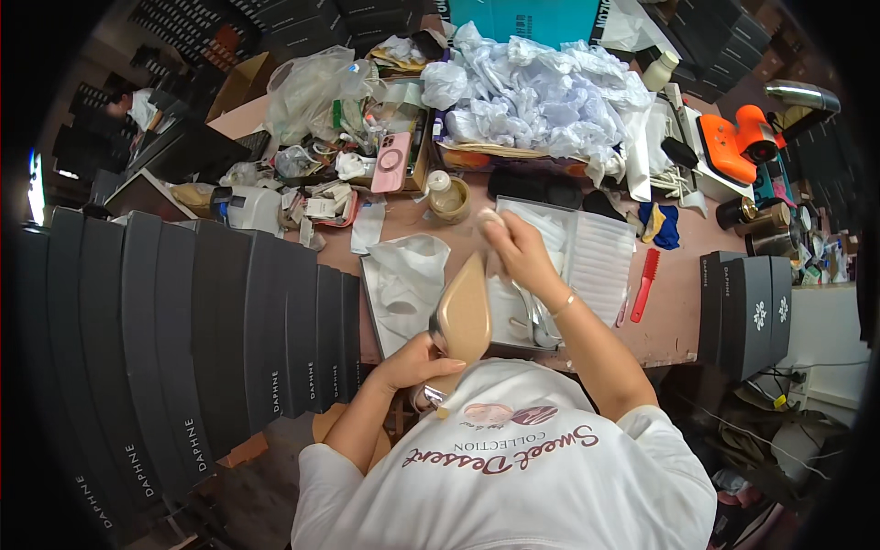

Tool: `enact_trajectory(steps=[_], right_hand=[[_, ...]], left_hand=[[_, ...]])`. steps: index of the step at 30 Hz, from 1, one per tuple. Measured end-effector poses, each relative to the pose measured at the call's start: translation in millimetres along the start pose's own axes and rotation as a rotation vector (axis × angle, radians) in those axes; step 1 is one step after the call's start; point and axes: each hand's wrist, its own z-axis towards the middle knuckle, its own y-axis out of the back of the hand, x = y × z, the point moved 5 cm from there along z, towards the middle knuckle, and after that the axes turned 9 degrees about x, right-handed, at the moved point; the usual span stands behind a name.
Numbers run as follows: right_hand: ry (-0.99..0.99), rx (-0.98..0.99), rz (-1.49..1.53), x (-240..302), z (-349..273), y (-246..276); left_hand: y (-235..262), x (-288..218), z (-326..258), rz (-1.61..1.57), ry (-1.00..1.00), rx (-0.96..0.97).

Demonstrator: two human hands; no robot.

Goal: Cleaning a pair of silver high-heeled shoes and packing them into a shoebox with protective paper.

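Observation:
My left hand (pixel 414 364) is closed around the middle of a shoe (pixel 466 316). The shoe's tan sole faces up, its pointed toe is away from me, and a shiny heel part shows near my shirt. Just beyond the toe, my right hand (pixel 522 246) pinches a small whitish wad (pixel 489 220), perhaps cloth or tissue, partly blurred. Under both hands lies an open shoebox (pixel 374 312) with white tissue paper (pixel 408 266) at its left. Another pale, shiny item (pixel 543 332), partly hidden by my right arm, is inside the box.
Dark shoeboxes (pixel 211 321) stand in a row on the left, with more (pixel 747 307) at the right. A red comb (pixel 646 284) lies by a clear ridged sheet (pixel 600 261). Behind are a jar (pixel 449 202), a pink phone (pixel 391 162) and a box heaped with crumpled paper (pixel 541 92).

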Motion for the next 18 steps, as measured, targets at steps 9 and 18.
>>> enact_trajectory(steps=[9,18], right_hand=[[0.074,0.294,0.063,-8,-21,-47],[-0.029,-0.027,-0.012,-12,-27,-13]], left_hand=[[-20,50,48,-0.753,-0.083,-0.241],[-29,14,49,-0.705,-0.168,-0.155]])
